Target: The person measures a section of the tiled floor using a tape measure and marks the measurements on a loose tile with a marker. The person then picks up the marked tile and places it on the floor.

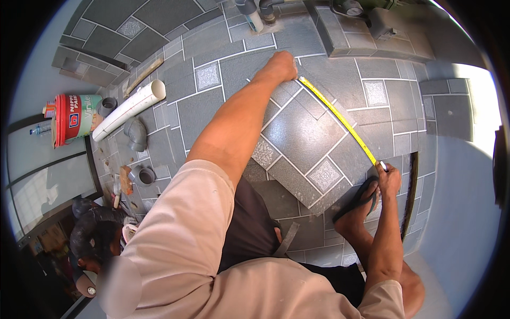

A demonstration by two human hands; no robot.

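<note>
A yellow tape measure (340,119) runs in a straight line along the right edge of a loose grey patterned tile (303,133). Its far end meets my left hand (280,66), closed in a fist at the tile's far corner. The fingers' undersides are hidden. My right hand (390,181) grips the tape's near end beside my sandalled foot (361,204). A small white piece pokes out at these fingers; I cannot tell what it is. The loose tile lies at an angle over the tiled floor.
To the left are a white pipe (129,110), grey pipe elbows (135,134), a red-and-green bucket (74,119) and a wooden strip (143,76). Upright pipes (251,16) rise at the back near a tiled ledge (377,42). Another person (95,234) crouches at lower left.
</note>
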